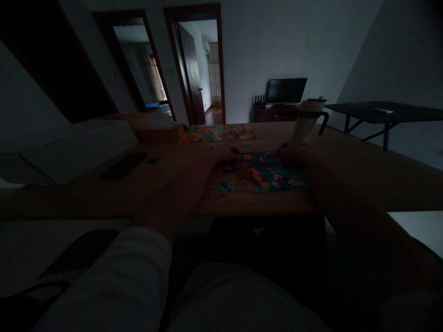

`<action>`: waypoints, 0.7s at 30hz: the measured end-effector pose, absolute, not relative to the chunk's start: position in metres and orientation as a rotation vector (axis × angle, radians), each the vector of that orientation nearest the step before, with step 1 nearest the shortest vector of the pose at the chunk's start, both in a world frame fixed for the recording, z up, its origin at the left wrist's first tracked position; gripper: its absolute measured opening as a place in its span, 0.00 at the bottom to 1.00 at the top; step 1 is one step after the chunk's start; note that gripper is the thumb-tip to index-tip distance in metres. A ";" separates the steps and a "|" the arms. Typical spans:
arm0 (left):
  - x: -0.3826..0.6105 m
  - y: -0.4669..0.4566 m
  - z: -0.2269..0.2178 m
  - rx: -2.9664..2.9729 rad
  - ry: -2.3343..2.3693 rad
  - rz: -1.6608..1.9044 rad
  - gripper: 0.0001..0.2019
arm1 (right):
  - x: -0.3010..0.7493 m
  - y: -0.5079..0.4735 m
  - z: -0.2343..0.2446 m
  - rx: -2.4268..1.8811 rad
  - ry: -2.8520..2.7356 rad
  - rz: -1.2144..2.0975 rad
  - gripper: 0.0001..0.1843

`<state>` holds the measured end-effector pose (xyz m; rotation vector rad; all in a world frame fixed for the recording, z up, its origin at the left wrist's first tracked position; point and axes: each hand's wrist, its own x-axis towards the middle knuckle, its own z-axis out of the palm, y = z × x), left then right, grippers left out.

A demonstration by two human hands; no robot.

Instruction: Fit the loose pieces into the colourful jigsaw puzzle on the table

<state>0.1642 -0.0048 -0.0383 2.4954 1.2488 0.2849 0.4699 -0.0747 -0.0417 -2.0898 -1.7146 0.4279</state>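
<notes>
The room is very dark. A colourful jigsaw puzzle (268,173) lies partly assembled on the wooden table (363,170) in front of me. My left hand (223,153) rests at the puzzle's upper left edge, fingers curled near a small piece; whether it holds it is unclear. My right hand (290,151) sits at the puzzle's upper right edge, fingers bent down onto the pieces. A loose blue piece (226,187) lies left of the puzzle.
A puzzle picture sheet (217,133) lies further back. A white mug with a dark handle (308,120) stands behind my right hand. A dark phone (122,166) and a white box (83,147) are at the left. Open doorways are behind.
</notes>
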 end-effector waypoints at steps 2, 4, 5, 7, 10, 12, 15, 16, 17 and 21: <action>0.164 -0.006 -0.038 2.525 1.224 0.278 0.18 | 0.471 -0.075 -0.043 -2.081 -1.680 0.461 0.14; 0.166 -0.007 -0.038 2.542 1.226 0.264 0.18 | 0.472 -0.074 -0.044 -2.063 -1.656 0.496 0.14; 0.167 -0.006 -0.037 2.554 1.233 0.246 0.18 | 0.472 -0.074 -0.045 -2.055 -1.654 0.505 0.13; 0.169 -0.005 -0.037 2.592 1.253 0.198 0.17 | 0.472 -0.074 -0.045 -2.067 -1.654 0.497 0.13; 0.172 -0.004 -0.036 2.669 1.208 0.108 0.16 | 0.473 -0.072 -0.046 -2.081 -1.671 0.466 0.12; 0.172 -0.004 -0.034 2.692 1.180 0.091 0.17 | 0.474 -0.071 -0.046 -2.076 -1.681 0.462 0.12; 0.168 -0.005 -0.031 2.679 1.189 0.104 0.19 | 0.474 -0.070 -0.046 -2.074 -1.685 0.461 0.12; 0.166 -0.006 -0.029 2.677 1.197 0.090 0.19 | 0.474 -0.070 -0.046 -2.080 -1.695 0.457 0.12; 0.164 -0.008 -0.028 2.680 1.202 0.067 0.19 | 0.474 -0.071 -0.045 -2.084 -1.710 0.446 0.13; 0.165 -0.014 -0.021 2.717 1.133 -0.094 0.20 | 0.472 -0.073 -0.044 -2.104 -1.688 0.453 0.13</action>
